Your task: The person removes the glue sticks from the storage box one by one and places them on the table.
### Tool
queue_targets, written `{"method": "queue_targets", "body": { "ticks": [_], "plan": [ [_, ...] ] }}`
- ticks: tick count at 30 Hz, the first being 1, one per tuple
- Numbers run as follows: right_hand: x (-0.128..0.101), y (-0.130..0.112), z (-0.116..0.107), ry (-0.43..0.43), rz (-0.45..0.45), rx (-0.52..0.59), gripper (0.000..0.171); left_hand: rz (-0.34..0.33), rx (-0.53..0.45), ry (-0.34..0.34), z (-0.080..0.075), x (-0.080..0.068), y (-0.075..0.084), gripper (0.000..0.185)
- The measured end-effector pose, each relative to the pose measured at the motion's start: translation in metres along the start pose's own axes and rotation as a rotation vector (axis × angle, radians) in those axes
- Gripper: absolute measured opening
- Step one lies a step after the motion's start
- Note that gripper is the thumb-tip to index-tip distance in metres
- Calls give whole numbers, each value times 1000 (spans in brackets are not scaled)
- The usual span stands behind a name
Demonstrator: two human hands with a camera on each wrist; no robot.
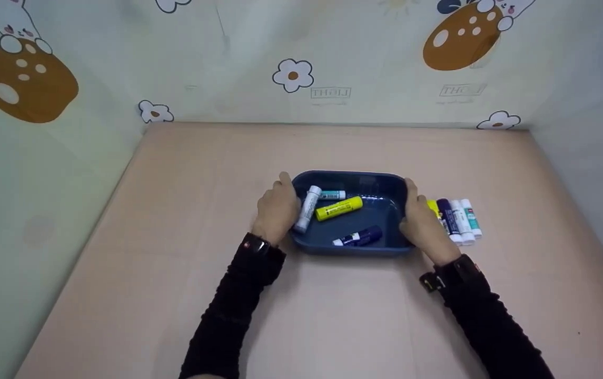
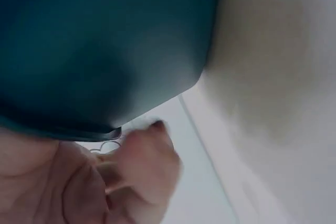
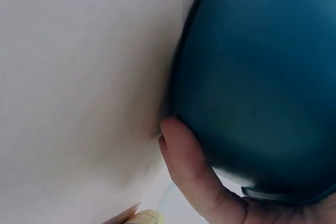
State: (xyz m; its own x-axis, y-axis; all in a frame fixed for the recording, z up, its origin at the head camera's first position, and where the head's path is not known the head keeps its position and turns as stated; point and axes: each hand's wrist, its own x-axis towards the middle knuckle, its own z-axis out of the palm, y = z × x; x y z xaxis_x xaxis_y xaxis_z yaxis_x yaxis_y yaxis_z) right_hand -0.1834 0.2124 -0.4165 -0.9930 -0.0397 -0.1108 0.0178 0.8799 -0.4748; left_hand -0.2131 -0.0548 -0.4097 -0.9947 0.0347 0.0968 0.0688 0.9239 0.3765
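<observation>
A dark blue tray (image 1: 348,175) sits mid-table. My left hand (image 1: 277,210) grips its left wall, thumb up at the rim. My right hand (image 1: 421,223) grips the right wall the same way. Inside lie a white stick (image 1: 307,208), a small teal stick (image 1: 333,195), a yellow stick (image 1: 339,208) and a navy stick (image 1: 359,237). The left wrist view shows the tray's outer wall (image 2: 105,45) above my curled fingers (image 2: 121,177). In the right wrist view a finger (image 3: 191,171) lies along the tray wall (image 3: 262,77).
A row of several sticks (image 1: 456,220) lies on the table just right of the tray, partly behind my right hand; one yellow end (image 3: 147,216) shows in the right wrist view. Patterned walls (image 1: 293,73) enclose the pink tabletop (image 1: 333,316) on three sides.
</observation>
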Motion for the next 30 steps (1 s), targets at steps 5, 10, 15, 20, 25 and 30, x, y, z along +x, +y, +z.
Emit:
{"method": "queue_targets", "body": {
  "ticks": [5,10,15,20,25,30],
  "plan": [
    [0,0,1,-5,7,2,83,129,92,99,-7,-9,10,44],
    [0,0,1,7,-3,-8,82,247,158,89,-11,-18,28,48],
    [0,1,1,27,-23,-6,82,340,119,-3,-7,-29,44,52],
    [0,1,2,39,-17,-21,83,400,72,-127,5,-36,54,53],
    [1,1,3,39,-7,-31,81,402,9,-259,15,-36,59,57],
    [0,0,1,21,2,-25,82,385,-60,-321,20,-32,60,53]
  ]
}}
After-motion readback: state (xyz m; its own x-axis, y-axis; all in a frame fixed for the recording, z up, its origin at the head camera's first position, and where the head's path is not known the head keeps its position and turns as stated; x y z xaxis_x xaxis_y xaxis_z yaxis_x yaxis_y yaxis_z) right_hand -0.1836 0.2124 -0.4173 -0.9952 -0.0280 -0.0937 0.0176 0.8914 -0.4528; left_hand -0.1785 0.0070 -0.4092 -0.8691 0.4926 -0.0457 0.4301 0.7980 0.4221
